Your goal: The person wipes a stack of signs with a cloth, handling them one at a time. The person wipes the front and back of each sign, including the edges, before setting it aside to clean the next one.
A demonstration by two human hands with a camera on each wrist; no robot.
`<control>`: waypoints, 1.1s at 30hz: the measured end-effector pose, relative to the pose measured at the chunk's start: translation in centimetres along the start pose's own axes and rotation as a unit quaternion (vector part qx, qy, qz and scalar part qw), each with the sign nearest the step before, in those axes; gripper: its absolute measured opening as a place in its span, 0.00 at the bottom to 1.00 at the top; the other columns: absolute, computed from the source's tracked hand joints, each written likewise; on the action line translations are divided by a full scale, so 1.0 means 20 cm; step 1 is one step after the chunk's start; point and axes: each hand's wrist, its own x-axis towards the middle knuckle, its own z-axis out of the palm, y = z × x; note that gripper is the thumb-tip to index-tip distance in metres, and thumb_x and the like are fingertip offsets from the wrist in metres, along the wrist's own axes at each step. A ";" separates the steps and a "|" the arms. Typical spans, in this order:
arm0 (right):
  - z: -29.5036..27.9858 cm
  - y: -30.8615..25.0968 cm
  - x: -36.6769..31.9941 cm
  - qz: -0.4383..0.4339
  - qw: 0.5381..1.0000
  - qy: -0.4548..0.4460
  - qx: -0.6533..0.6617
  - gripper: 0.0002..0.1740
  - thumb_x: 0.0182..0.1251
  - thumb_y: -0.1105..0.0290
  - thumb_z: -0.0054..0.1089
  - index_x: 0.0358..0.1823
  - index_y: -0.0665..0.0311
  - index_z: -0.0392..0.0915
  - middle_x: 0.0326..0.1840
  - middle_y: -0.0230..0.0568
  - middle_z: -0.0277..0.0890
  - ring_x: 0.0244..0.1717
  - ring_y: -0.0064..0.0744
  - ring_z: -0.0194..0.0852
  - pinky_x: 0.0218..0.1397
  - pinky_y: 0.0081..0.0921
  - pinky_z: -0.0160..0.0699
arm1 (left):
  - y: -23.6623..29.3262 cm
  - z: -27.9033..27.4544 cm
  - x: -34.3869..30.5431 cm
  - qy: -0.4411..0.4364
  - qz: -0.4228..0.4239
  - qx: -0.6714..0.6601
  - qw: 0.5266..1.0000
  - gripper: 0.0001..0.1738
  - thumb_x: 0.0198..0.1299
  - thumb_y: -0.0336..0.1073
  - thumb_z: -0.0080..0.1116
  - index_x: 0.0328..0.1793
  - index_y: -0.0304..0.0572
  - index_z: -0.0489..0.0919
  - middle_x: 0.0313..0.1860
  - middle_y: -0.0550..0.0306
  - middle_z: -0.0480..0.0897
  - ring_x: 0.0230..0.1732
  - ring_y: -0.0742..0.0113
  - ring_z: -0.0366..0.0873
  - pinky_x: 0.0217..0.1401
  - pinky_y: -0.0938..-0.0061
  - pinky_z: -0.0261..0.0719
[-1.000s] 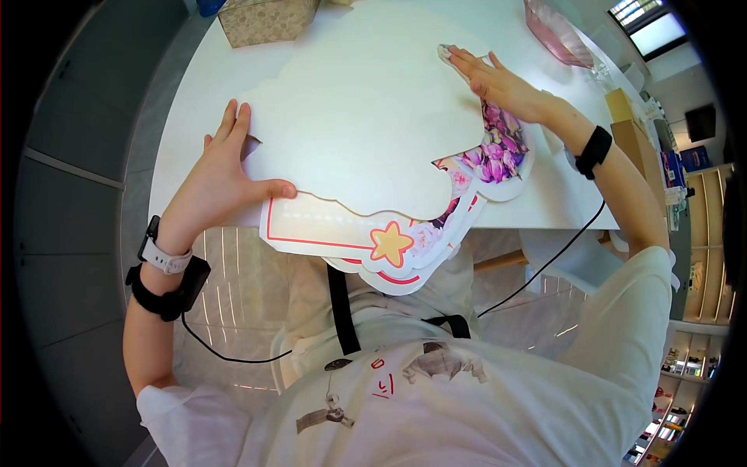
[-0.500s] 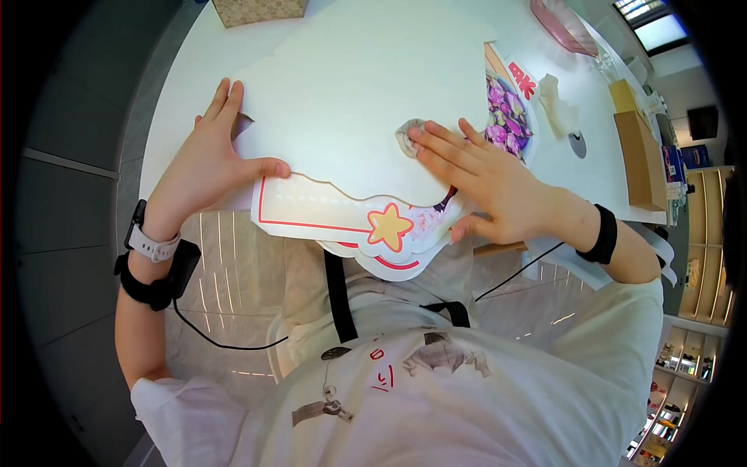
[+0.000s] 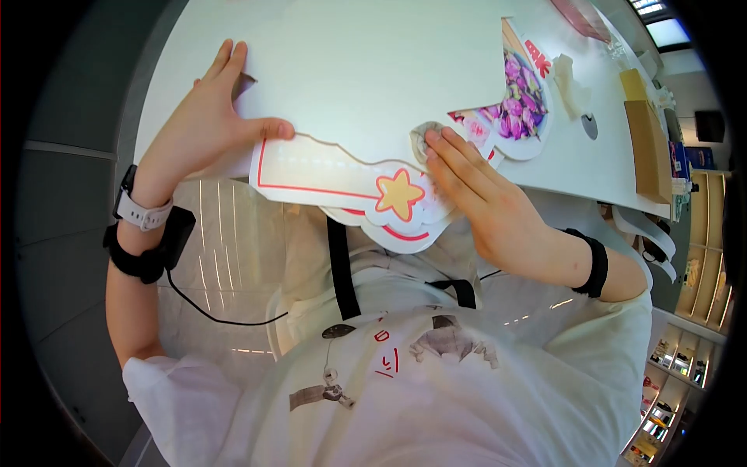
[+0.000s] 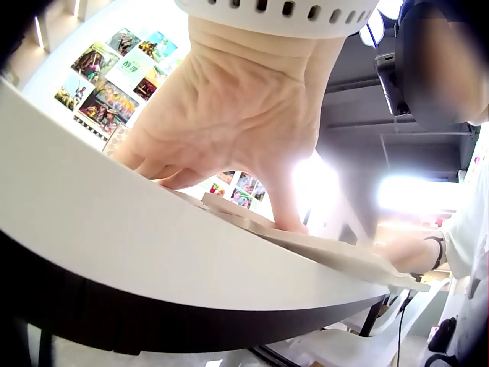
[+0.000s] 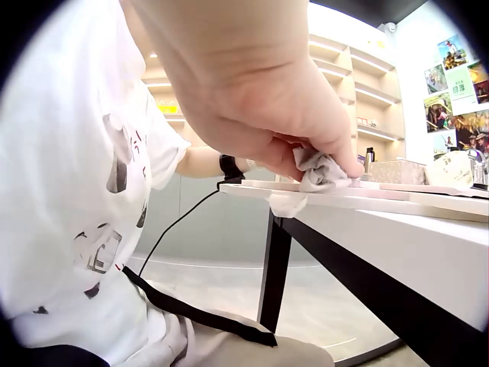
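A large white board [image 3: 358, 86] with a wavy cut edge lies face-blank on the table, overlapping a printed cutout board [image 3: 311, 173] that bears a yellow star. My left hand [image 3: 206, 109] is spread at the white board's left side, its thumb resting on the near edge. In the left wrist view, the thumb [image 4: 286, 202] comes down onto the boards' edge. My right hand [image 3: 498, 210] holds a crumpled greyish-white cloth [image 3: 424, 140] against the near right edge of the white board. Bunched cloth [image 5: 321, 170] shows beneath the right fingers in the right wrist view.
Flower-printed board [image 3: 520, 101] sticks out at right. Beyond it lie a crumpled white piece [image 3: 572, 86] and a grey disc [image 3: 590, 127]. A brown cardboard box [image 3: 647, 148] stands at the table's right end, with a pink dish [image 3: 582, 19] farther back.
My right hand has swept the cloth from the far right of the white board back to its near edge. My left hand keeps its place on the board, while the head view has shifted.
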 end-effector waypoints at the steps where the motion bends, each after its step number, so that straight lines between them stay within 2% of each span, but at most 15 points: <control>1: 0.00 -0.02 0.02 -0.003 1.000 -0.006 -0.012 0.41 0.43 0.92 0.46 0.68 0.79 0.60 0.74 0.59 0.55 0.77 0.55 0.49 0.75 0.42 0.58 | 0.01 -0.01 0.00 -0.001 -0.004 -0.008 1.000 0.66 0.40 0.60 0.75 0.78 0.31 0.51 0.80 0.36 0.47 0.77 0.47 0.55 0.74 0.66 0.61; 5: 0.05 -0.05 0.08 -0.040 0.998 0.017 -0.048 0.38 0.48 0.89 0.48 0.68 0.80 0.59 0.74 0.60 0.54 0.77 0.55 0.49 0.75 0.43 0.58 | 0.01 0.01 0.00 0.035 0.026 -0.012 0.999 0.66 0.38 0.63 0.74 0.74 0.22 0.56 0.76 0.27 0.52 0.70 0.39 0.65 0.68 0.65 0.68; 9: 0.11 -0.12 0.21 -0.086 0.995 0.027 -0.042 0.34 0.56 0.84 0.49 0.68 0.78 0.60 0.72 0.59 0.57 0.75 0.51 0.54 0.75 0.40 0.58 | -0.01 0.01 0.01 0.030 0.029 -0.016 0.999 0.68 0.37 0.63 0.74 0.73 0.18 0.55 0.76 0.25 0.51 0.72 0.40 0.63 0.71 0.65 0.65; 12: 0.05 -0.13 0.29 -0.100 0.992 -0.004 0.077 0.32 0.61 0.83 0.48 0.70 0.75 0.60 0.71 0.52 0.60 0.74 0.43 0.57 0.75 0.35 0.60 | 0.00 0.00 0.01 0.014 0.013 -0.020 1.000 0.67 0.39 0.62 0.74 0.75 0.21 0.53 0.77 0.28 0.49 0.75 0.42 0.57 0.74 0.65 0.59; 13: -0.01 -0.12 0.32 -0.024 0.975 -0.038 0.217 0.32 0.61 0.82 0.47 0.70 0.76 0.59 0.70 0.51 0.63 0.72 0.41 0.61 0.73 0.33 0.61 | 0.00 0.00 0.01 0.005 0.005 -0.015 1.000 0.65 0.41 0.61 0.73 0.76 0.24 0.52 0.78 0.31 0.48 0.77 0.44 0.53 0.75 0.65 0.57; 14: -0.11 -0.09 0.35 0.051 0.932 -0.070 0.351 0.32 0.61 0.81 0.47 0.70 0.77 0.59 0.68 0.51 0.65 0.69 0.39 0.64 0.72 0.31 0.62 | -0.01 0.01 0.00 -0.004 -0.001 -0.011 1.000 0.64 0.43 0.60 0.73 0.77 0.28 0.51 0.79 0.34 0.47 0.79 0.46 0.49 0.76 0.66 0.56; 16: -0.17 -0.06 0.35 0.148 0.813 0.043 0.561 0.30 0.65 0.81 0.45 0.70 0.76 0.59 0.64 0.47 0.71 0.62 0.33 0.72 0.67 0.29 0.67 | 0.00 0.01 0.00 0.003 -0.008 -0.014 1.000 0.64 0.43 0.60 0.73 0.78 0.29 0.51 0.79 0.33 0.47 0.79 0.45 0.49 0.76 0.66 0.55; 18: -0.23 0.10 0.29 0.093 0.617 0.106 0.775 0.29 0.67 0.81 0.43 0.71 0.77 0.57 0.67 0.50 0.67 0.65 0.38 0.69 0.69 0.34 0.66 | 0.01 0.04 -0.01 0.021 -0.003 -0.007 1.000 0.63 0.45 0.61 0.72 0.78 0.29 0.52 0.79 0.33 0.49 0.79 0.45 0.50 0.76 0.65 0.56; 20: -0.23 0.19 0.17 0.105 0.535 0.151 0.825 0.29 0.68 0.81 0.40 0.71 0.77 0.56 0.69 0.53 0.64 0.68 0.42 0.66 0.72 0.38 0.64 | 0.00 0.04 -0.01 0.053 0.016 0.014 0.998 0.61 0.48 0.61 0.70 0.77 0.30 0.52 0.78 0.33 0.51 0.78 0.44 0.52 0.75 0.64 0.57; 23: -0.11 0.23 0.02 0.105 0.417 0.189 0.883 0.29 0.68 0.82 0.38 0.72 0.77 0.53 0.73 0.55 0.58 0.72 0.48 0.59 0.76 0.43 0.59 | -0.01 0.00 0.01 0.049 -0.008 -0.187 0.981 0.55 0.52 0.59 0.68 0.76 0.30 0.56 0.75 0.32 0.58 0.76 0.45 0.57 0.73 0.63 0.60; 24: -0.09 0.23 -0.01 0.104 0.375 0.198 0.900 0.30 0.68 0.83 0.37 0.72 0.77 0.53 0.74 0.56 0.56 0.74 0.50 0.57 0.78 0.45 0.57 | -0.01 -0.02 0.03 0.065 -0.029 -0.165 0.984 0.53 0.54 0.58 0.67 0.75 0.30 0.57 0.74 0.32 0.60 0.75 0.45 0.59 0.73 0.63 0.61; 25: -0.12 0.22 -0.03 0.120 0.381 0.206 0.893 0.31 0.66 0.83 0.37 0.73 0.77 0.52 0.75 0.56 0.54 0.75 0.51 0.53 0.79 0.45 0.52 | 0.00 -0.04 0.04 0.078 -0.050 -0.143 0.985 0.51 0.55 0.57 0.66 0.75 0.30 0.58 0.73 0.32 0.62 0.74 0.45 0.61 0.72 0.63 0.62; 28: -0.03 0.20 -0.09 0.064 0.329 0.205 0.920 0.32 0.65 0.82 0.38 0.73 0.76 0.51 0.76 0.56 0.53 0.76 0.51 0.52 0.80 0.46 0.50 | -0.03 -0.05 0.10 0.076 -0.074 -0.103 0.989 0.50 0.52 0.54 0.70 0.73 0.30 0.61 0.64 0.33 0.72 0.65 0.47 0.71 0.66 0.64 0.68; 30: -0.03 0.19 -0.11 0.067 0.334 0.216 0.915 0.34 0.63 0.83 0.39 0.73 0.76 0.50 0.76 0.55 0.52 0.77 0.50 0.50 0.80 0.46 0.48 | -0.01 -0.06 0.13 0.053 -0.094 -0.084 0.991 0.50 0.50 0.50 0.73 0.72 0.30 0.62 0.58 0.36 0.76 0.59 0.52 0.76 0.62 0.67 0.72; 33: -0.02 0.19 -0.14 0.062 0.333 0.221 0.914 0.35 0.62 0.83 0.39 0.74 0.76 0.50 0.77 0.54 0.52 0.77 0.50 0.49 0.80 0.47 0.48 | -0.01 -0.05 0.14 0.069 -0.097 -0.190 0.975 0.50 0.45 0.43 0.78 0.71 0.30 0.63 0.47 0.46 0.78 0.48 0.62 0.77 0.55 0.72 0.75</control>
